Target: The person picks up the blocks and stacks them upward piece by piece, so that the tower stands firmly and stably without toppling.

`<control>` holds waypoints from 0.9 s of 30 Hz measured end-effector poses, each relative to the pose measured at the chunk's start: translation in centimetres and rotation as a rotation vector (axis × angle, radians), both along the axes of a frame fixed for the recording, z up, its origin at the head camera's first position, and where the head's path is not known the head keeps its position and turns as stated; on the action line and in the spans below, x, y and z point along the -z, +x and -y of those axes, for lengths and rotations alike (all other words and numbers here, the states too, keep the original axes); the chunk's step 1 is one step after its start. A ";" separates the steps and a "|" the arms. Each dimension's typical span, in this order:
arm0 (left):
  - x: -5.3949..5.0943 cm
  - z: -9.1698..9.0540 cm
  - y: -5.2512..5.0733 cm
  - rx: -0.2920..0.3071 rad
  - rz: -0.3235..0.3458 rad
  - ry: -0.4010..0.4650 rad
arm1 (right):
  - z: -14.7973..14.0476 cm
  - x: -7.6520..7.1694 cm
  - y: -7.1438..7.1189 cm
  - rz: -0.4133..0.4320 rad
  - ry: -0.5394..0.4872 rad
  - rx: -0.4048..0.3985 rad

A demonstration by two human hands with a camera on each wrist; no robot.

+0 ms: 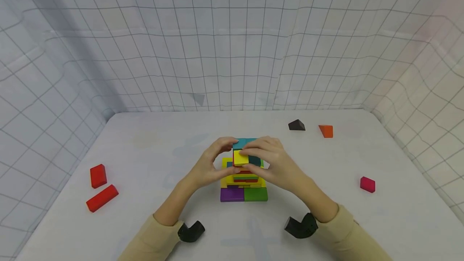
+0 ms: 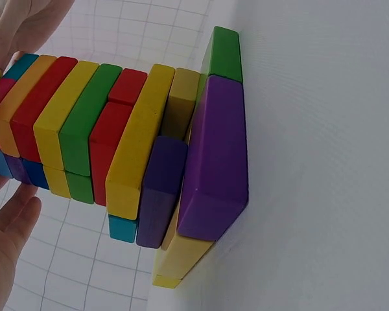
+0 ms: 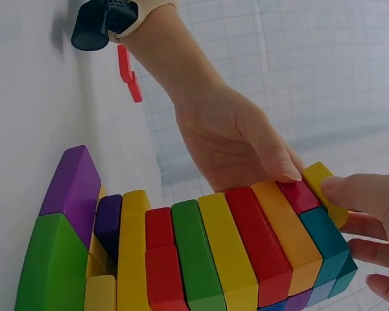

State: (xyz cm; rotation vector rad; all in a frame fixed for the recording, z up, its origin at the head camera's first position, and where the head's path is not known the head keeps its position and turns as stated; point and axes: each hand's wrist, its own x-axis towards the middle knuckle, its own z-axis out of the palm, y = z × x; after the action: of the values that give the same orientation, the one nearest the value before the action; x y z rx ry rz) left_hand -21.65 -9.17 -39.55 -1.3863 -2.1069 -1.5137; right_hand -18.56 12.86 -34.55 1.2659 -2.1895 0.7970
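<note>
A tower of colored wooden blocks (image 2: 84, 123) stands on purple and green base blocks (image 1: 232, 194). At its top, my right hand (image 1: 270, 158) pinches a small yellow block (image 1: 241, 158); the thumb and the yellow block (image 3: 321, 184) show at the tower's end in the right wrist view. The yellow block sits against a magenta block (image 3: 300, 196), beside teal blocks (image 3: 324, 236). My left hand (image 1: 206, 164) curves around the tower's upper left side, thumb at the front and fingers toward the back by a light blue block (image 1: 240, 144). Some left fingertips are hidden behind the tower.
Two red blocks (image 1: 98, 176) lie at the left of the white table (image 1: 163, 144). A black wedge (image 1: 297, 125) and an orange wedge (image 1: 326, 131) lie at the back right, a magenta block (image 1: 367, 184) at the far right. Gridded white sheeting (image 1: 232, 43) surrounds the table.
</note>
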 end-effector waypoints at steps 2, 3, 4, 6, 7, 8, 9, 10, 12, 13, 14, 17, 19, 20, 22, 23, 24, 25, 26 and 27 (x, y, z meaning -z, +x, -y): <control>0.0 0.0 0.0 0.000 0.003 0.000 | 0.0 0.0 0.0 -0.009 0.001 -0.001; 0.0 0.0 -0.1 0.000 0.005 0.000 | 0.0 0.0 0.0 -0.014 0.000 -0.001; 0.0 0.0 -0.1 -0.001 0.008 0.000 | 0.0 0.1 0.0 -0.019 0.001 -0.001; 0.0 0.0 0.0 -0.007 0.011 -0.001 | 0.1 0.1 -0.1 -0.028 -0.003 -0.002; -0.1 0.0 0.0 -0.011 0.011 -0.003 | 0.1 0.2 -0.1 -0.029 -0.005 -0.003; -0.2 0.0 0.1 -0.013 0.007 -0.003 | 0.1 0.2 -0.2 -0.029 -0.008 -0.004; -0.3 -0.1 0.2 -0.015 0.004 -0.001 | 0.1 0.2 -0.2 -0.030 -0.012 -0.006; -0.6 -0.1 0.3 -0.015 0.000 0.002 | 0.1 0.3 -0.2 -0.029 -0.015 -0.007; -1.3 -0.2 0.7 -0.011 -0.012 0.010 | 0.1 0.3 -0.3 -0.022 -0.021 -0.010; -1.8 -0.3 1.0 -0.009 -0.015 0.013 | 0.1 0.3 -0.3 -0.018 -0.024 -0.011; -2.1 -0.3 1.2 -0.004 -0.021 0.018 | 0.1 0.4 -0.3 -0.015 -0.027 -0.011; -2.5 -0.4 1.5 -0.003 -0.025 0.021 | 0.2 0.4 -0.3 -0.006 -0.032 -0.010; -1.8 -0.3 1.1 -0.009 -0.016 0.019 | 0.2 0.4 -0.3 -0.002 -0.036 -0.011; -1.3 -0.2 0.8 -0.009 -0.010 0.020 | 0.2 0.3 -0.3 -0.001 -0.038 -0.012; -0.5 -0.1 0.3 -0.012 0.008 0.018 | 0.2 0.3 -0.3 0.000 -0.038 -0.013; -0.1 -0.1 0.1 -0.012 0.013 0.017 | 0.1 0.3 -0.3 0.004 -0.037 -0.014; 0.0 -0.1 0.0 -0.012 0.024 0.016 | 0.1 0.3 -0.3 0.008 -0.035 -0.014; 0.0 -0.1 0.0 -0.010 0.027 0.016 | 0.0 0.2 -0.3 0.012 -0.032 -0.015; 0.0 -0.1 0.0 -0.010 0.028 0.017 | -0.1 0.2 -0.3 0.016 -0.030 -0.015; 0.0 -0.1 0.1 -0.009 0.029 0.019 | -0.1 0.2 -0.3 0.020 -0.028 -0.015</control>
State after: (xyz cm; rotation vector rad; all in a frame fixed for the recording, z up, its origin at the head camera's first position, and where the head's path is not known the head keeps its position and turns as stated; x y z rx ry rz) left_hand -21.60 -9.06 -39.55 -1.3544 -2.1073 -1.5554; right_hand -18.90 13.01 -34.77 1.2672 -2.1793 0.8460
